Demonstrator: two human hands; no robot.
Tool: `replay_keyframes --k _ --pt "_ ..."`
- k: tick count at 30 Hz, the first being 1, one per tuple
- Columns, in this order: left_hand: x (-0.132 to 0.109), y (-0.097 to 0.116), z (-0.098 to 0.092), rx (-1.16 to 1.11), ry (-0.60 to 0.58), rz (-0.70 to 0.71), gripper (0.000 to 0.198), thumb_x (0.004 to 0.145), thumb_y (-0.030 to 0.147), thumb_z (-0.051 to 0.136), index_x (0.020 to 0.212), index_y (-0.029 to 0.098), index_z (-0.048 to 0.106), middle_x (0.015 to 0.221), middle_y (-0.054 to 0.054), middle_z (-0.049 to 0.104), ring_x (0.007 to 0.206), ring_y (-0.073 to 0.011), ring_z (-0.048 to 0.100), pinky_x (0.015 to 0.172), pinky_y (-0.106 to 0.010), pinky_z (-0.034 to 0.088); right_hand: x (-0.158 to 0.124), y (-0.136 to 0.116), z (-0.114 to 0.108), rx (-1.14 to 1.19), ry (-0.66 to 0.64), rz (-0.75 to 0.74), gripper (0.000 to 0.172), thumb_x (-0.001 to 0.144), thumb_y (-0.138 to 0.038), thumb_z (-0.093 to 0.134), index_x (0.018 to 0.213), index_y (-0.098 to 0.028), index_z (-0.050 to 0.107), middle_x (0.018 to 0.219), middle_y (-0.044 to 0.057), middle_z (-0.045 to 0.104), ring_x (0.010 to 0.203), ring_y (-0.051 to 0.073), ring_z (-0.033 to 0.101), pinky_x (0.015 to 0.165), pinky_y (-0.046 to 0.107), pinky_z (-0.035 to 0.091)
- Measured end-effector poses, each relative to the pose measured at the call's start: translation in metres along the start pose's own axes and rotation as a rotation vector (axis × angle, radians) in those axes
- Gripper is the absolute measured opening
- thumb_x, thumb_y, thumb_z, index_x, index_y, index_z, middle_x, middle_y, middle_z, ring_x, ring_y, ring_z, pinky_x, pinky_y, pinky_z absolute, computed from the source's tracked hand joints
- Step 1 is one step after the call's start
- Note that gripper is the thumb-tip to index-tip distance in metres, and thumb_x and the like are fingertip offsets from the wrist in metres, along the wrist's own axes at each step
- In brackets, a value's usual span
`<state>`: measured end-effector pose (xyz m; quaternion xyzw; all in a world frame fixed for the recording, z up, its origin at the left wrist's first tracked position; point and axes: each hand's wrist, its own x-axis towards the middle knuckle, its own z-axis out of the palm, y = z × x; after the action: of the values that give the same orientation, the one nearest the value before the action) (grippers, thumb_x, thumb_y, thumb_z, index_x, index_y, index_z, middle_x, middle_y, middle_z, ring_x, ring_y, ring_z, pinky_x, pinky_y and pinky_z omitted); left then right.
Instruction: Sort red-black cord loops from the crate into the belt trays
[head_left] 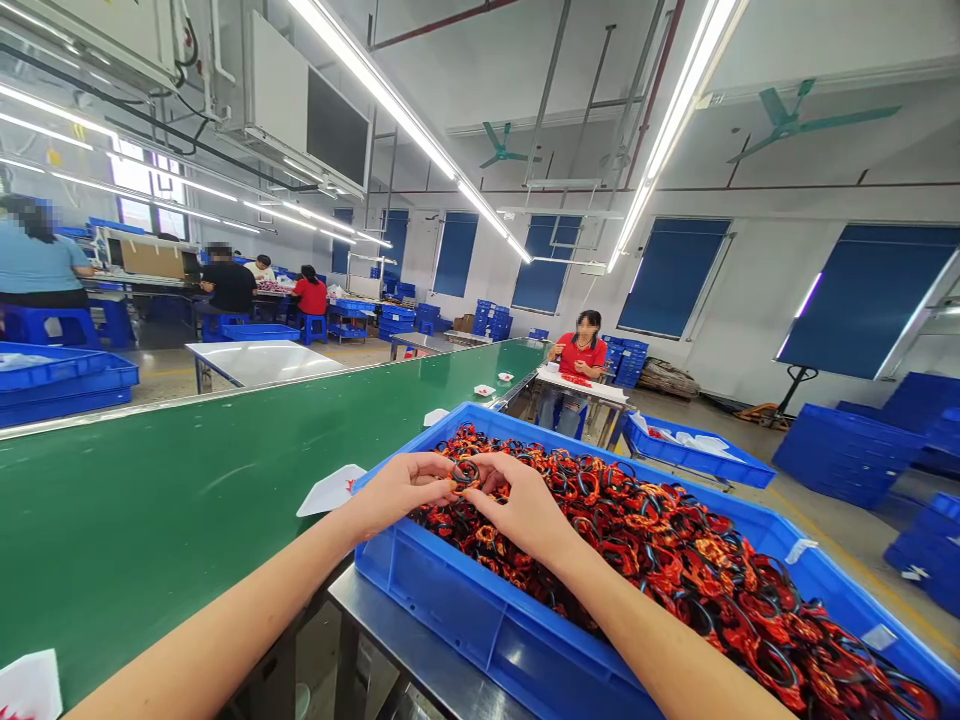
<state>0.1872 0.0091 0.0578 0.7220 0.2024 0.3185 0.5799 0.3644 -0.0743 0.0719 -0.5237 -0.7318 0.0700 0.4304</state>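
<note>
Green conveyor belt (172, 500) is stretching along the person's left, with a white paper sheet (330, 490) lying on it just beside the crate, and a blue crate holding white items (697, 460) is sitting on the floor off to the right. Further along the belt, a co-worker in a red shirt (581, 355) is sitting at a white-topped table (581, 388), hands over red items. Steel table (382, 650) is standing right against the belt, apparently so that the blue plastic crate (420, 610) on it stays within easy reach of both arms. Crate is holding a deep heap of tangled black and orange-red rings (637, 560), loose and interlocked, so single pieces seem to need picking free by hand. Both hands are working just above the heap, near the crate's far rim. Left hand (401, 490) is mostly closed, fingertips pinching a dark ring (465, 472). Right hand (517, 505) is curling in from the other side, its fingertips also pinching that ring, which is sitting between them, partly hidden by the fingers.
</note>
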Motion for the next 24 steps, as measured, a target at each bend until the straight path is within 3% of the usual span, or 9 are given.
replay_keyframes --k 7,12,18,21,24 --pt "-0.002 -0.008 0.003 0.024 0.009 0.145 0.023 0.074 0.028 0.067 0.092 0.016 0.062 0.092 -0.004 0.068 0.089 -0.0176 0.063 0.082 -0.03 0.049 0.001 -0.001 0.0 -0.001 0.039 -0.072 0.025 0.075 -0.013 0.06 0.099 -0.021 0.06 0.093 0.002 0.059 0.075 0.013 0.057 0.074 0.029 0.049" --pt "-0.006 -0.01 0.011 0.207 0.071 0.236 0.016 0.077 0.027 0.06 0.089 0.017 0.062 0.092 -0.004 0.065 0.082 -0.0165 0.062 0.079 -0.03 0.051 0.001 0.0 0.0 -0.012 0.018 -0.067 0.029 0.073 -0.008 0.055 0.098 -0.021 0.06 0.092 0.002 0.058 0.076 0.013 0.057 0.075 0.029 0.049" --pt "-0.007 -0.01 0.015 0.267 0.114 0.248 0.018 0.077 0.029 0.059 0.091 0.018 0.062 0.091 -0.004 0.067 0.08 -0.0165 0.064 0.078 -0.03 0.052 0.0 0.002 0.0 -0.008 0.005 -0.06 0.034 0.073 -0.01 0.056 0.105 -0.022 0.057 0.092 0.002 0.06 0.075 0.013 0.058 0.076 0.03 0.049" --pt "-0.012 -0.008 -0.002 0.31 0.237 0.214 0.022 0.076 0.036 0.062 0.089 0.018 0.063 0.093 -0.004 0.069 0.081 -0.0176 0.065 0.077 -0.029 0.053 -0.001 0.006 -0.001 -0.071 -0.015 -0.034 0.036 0.076 -0.015 0.058 0.112 -0.022 0.054 0.089 0.001 0.063 0.076 0.014 0.059 0.077 0.031 0.048" --pt "-0.027 -0.005 -0.04 0.41 0.403 0.164 0.029 0.074 0.043 0.064 0.089 0.018 0.063 0.096 -0.005 0.07 0.085 -0.0197 0.065 0.078 -0.031 0.051 -0.003 0.009 -0.002 -0.222 -0.109 -0.044 0.026 0.077 -0.019 0.06 0.103 -0.023 0.061 0.091 0.002 0.067 0.086 0.018 0.061 0.082 0.034 0.047"
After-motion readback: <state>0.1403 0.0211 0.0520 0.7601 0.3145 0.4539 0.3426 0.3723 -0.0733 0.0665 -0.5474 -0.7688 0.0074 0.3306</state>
